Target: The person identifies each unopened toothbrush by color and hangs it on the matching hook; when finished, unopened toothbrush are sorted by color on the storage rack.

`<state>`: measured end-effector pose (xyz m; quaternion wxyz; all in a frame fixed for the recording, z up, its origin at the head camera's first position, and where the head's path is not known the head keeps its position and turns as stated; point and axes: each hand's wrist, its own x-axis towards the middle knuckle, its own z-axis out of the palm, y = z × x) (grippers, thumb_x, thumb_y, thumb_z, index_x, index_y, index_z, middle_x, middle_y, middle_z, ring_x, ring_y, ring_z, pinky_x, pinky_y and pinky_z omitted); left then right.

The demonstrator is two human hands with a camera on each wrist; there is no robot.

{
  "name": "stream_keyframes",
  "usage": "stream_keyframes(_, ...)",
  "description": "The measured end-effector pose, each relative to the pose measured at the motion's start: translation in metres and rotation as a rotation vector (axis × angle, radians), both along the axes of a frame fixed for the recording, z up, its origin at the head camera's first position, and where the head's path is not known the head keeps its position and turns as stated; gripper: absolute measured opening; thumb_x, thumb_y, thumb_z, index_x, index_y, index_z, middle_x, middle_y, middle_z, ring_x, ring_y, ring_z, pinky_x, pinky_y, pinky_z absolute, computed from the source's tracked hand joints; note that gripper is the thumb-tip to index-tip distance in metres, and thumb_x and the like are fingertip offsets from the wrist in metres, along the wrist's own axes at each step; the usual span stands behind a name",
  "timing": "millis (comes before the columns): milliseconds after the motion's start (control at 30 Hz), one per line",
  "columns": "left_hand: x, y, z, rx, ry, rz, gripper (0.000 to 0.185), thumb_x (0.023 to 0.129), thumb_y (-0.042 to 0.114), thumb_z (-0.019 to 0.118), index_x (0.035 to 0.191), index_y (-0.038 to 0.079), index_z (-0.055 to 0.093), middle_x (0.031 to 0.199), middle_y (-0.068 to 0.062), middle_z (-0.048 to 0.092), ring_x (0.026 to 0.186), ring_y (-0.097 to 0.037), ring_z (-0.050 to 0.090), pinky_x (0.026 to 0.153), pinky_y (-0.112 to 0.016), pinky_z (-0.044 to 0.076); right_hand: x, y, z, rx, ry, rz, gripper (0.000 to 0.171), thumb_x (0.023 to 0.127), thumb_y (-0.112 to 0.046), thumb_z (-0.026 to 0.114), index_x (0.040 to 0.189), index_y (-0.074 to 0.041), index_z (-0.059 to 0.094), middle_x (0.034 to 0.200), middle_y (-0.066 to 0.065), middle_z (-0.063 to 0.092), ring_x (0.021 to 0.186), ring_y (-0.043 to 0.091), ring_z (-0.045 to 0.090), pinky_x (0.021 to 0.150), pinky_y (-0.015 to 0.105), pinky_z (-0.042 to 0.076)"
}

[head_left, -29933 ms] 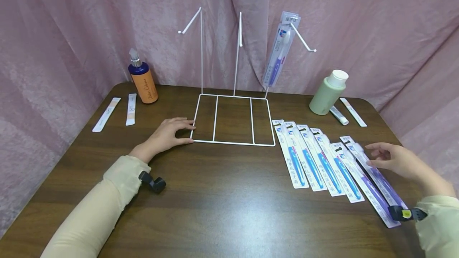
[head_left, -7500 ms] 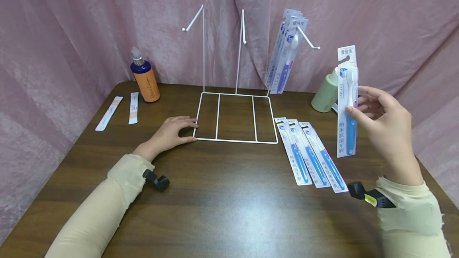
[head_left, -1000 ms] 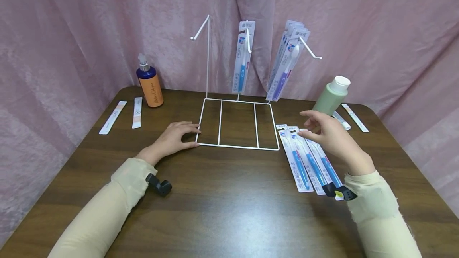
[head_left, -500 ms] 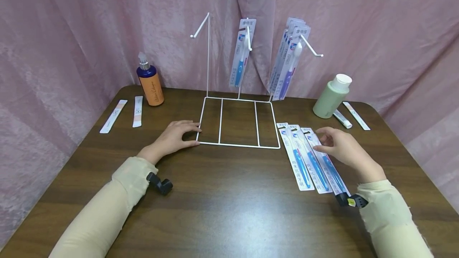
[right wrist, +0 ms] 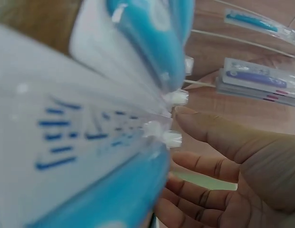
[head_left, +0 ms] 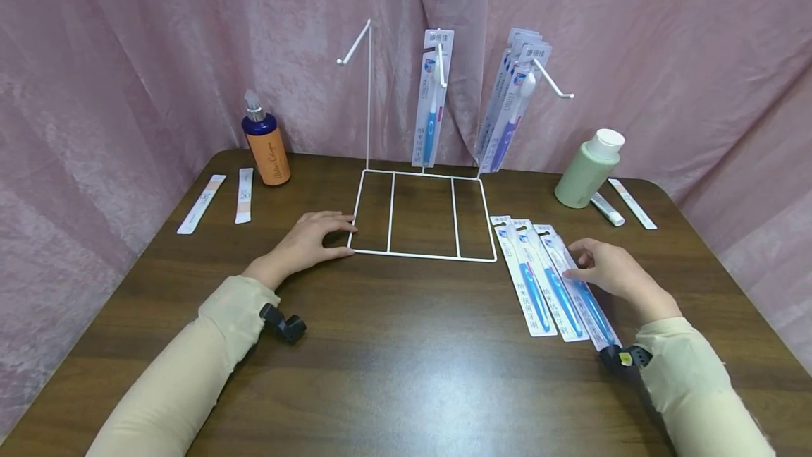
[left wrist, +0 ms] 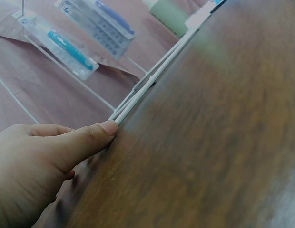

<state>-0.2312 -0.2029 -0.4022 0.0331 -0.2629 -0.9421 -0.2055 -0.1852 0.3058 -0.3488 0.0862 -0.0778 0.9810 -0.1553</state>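
Right hand [head_left: 612, 275] fingers loose on outermost blue carded toothbrush pack [head_left: 580, 288]; pinch its top edge, lift clear of neighbours; left hand [head_left: 309, 237] flat, steadying white wire rack [head_left: 423, 216]

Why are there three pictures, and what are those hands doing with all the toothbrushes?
A person wears three cameras: one on the head and one on each wrist. The big picture is from the head, looking down at a brown table. The left hand rests on the corner of a white wire rack; the left wrist picture shows its thumb against the wire. The right hand touches the rightmost of three packed blue toothbrushes lying flat; the right wrist picture shows them very close and blurry. One blue pack and some purple packs hang on the rack's hooks. An orange bottle and a green bottle stand behind.
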Motion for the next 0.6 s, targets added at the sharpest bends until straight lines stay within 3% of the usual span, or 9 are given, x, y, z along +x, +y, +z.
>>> stream_keyframes(333,0.001,-0.001,0.002,-0.004,0.01,-0.003,0.047,0.085,0.04,0.071,0.125,0.017,0.064,0.145,-0.006,0.051,0.137,-0.032,0.041,0.112,-0.057,0.025,-0.004,-0.003,-0.005,0.006,-0.018,-0.039,0.063,0.081,-0.029,0.075,0.126,0.009,0.053,0.089,0.015,0.059,0.079,0.024,0.054,0.067,0.033,0.042)
stream_keyframes(600,0.002,0.0,0.002,-0.004,0.014,-0.008,0.047,0.084,0.039,0.072,0.125,0.016,0.065,0.144,-0.006,0.053,0.137,-0.031,0.042,0.112,-0.056,0.026,-0.006,0.002,-0.012,-0.038,-0.047,-0.067,0.066,0.081,-0.028,0.075,0.128,0.011,0.049,0.098,0.023,0.062,0.081,0.027,0.057,0.069,0.037,0.045)
